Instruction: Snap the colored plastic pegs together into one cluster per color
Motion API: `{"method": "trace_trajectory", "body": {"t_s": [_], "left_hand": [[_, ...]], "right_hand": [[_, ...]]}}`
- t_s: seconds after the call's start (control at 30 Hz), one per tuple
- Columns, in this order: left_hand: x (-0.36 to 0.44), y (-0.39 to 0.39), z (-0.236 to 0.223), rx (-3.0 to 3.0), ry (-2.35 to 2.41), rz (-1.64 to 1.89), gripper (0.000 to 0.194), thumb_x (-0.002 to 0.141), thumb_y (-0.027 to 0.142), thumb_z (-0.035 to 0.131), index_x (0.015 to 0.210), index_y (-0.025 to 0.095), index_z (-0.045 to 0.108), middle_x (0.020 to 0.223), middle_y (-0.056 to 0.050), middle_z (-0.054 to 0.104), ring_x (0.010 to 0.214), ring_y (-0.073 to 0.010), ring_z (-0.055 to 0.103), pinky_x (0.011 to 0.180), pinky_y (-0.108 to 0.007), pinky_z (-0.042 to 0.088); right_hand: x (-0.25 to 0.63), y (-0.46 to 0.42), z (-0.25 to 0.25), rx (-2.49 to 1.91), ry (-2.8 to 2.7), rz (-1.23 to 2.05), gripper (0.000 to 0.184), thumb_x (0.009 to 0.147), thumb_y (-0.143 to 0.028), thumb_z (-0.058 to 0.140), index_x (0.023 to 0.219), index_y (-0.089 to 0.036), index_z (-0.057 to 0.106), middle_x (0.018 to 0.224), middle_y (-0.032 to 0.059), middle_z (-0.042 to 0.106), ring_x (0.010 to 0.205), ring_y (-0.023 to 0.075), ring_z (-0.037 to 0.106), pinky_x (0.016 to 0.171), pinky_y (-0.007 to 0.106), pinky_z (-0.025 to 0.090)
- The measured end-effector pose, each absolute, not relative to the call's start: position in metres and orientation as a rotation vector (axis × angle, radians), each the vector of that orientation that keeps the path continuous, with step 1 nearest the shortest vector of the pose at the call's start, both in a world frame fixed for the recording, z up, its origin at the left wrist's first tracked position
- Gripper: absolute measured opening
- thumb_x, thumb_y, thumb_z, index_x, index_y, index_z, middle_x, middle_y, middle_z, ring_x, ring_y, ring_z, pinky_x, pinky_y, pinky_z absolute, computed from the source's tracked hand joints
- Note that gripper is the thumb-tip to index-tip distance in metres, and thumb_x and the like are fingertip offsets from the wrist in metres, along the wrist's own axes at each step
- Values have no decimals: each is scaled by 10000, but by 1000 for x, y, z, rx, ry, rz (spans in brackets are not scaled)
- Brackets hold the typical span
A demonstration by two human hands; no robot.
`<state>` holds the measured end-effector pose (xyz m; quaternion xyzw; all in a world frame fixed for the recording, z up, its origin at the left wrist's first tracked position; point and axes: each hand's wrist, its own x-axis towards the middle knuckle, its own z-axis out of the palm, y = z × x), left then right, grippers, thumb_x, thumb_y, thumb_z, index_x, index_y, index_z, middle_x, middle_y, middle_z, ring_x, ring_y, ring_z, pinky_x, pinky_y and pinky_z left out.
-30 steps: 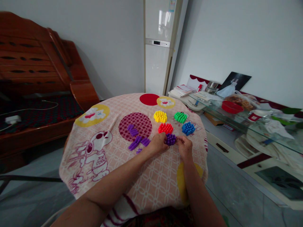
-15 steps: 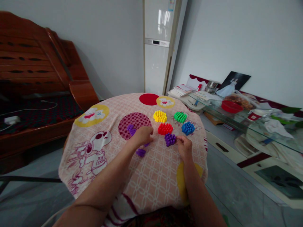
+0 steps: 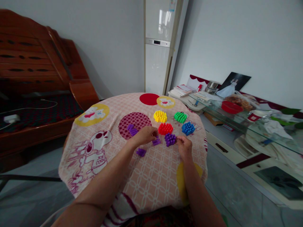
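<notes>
My left hand [image 3: 147,135] is closed on a purple ribbed plastic piece [image 3: 156,141], which hangs at its fingertips over the tablecloth. To its right stands a tight purple cluster [image 3: 170,139] of upright knobbed pieces. My right hand [image 3: 185,146] rests on the cloth beside that cluster, thumb and finger pinched together at its right edge; what they pinch is too small to make out. More purple pieces lie loose: one group [image 3: 141,152] below my left hand and another [image 3: 132,129] beyond it, partly covered by the hand.
Behind the purple cluster stand similar clusters in red [image 3: 165,128], yellow [image 3: 160,116], green [image 3: 180,117] and blue [image 3: 188,128]. They share a round table with a patterned cloth [image 3: 151,186]. A glass-topped cabinet [image 3: 239,123] with clutter is on the right, a wooden bench [image 3: 81,91] on the left.
My left hand let go of the cluster, moved left to the loose purple pieces, and now comes back rightward with one. My right hand has stayed beside the cluster.
</notes>
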<state>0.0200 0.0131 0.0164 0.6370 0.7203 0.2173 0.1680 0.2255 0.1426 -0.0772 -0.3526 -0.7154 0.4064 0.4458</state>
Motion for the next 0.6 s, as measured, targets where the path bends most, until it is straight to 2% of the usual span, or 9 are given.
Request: {"method": "trace_trajectory", "body": {"t_s": [0.33, 0.43, 0.6], "left_hand": [[38, 30, -9, 1694, 1895, 977, 174, 751, 103, 553, 879, 152, 661, 829, -9, 677, 735, -117, 617, 685, -203, 460], [39, 34, -14, 1683, 1941, 1019, 170, 742, 114, 566, 875, 160, 661, 877, -13, 681, 768, -121, 618, 719, -212, 473], [42, 38, -19, 1700, 1926, 1029, 140, 745, 119, 580, 862, 157, 646, 834, -10, 685, 756, -129, 628, 731, -228, 480]], "right_hand": [[225, 146, -83, -854, -1791, 989, 223, 719, -274, 535, 800, -182, 722, 728, 47, 718, 676, 203, 652, 654, 303, 512], [225, 147, -84, -867, -1793, 979, 224, 722, -286, 540, 801, -186, 724, 715, 44, 716, 658, 203, 650, 646, 306, 516], [225, 149, -86, -865, -1785, 990, 234, 716, -303, 538, 802, -188, 722, 724, 47, 719, 662, 211, 653, 643, 315, 522]]}}
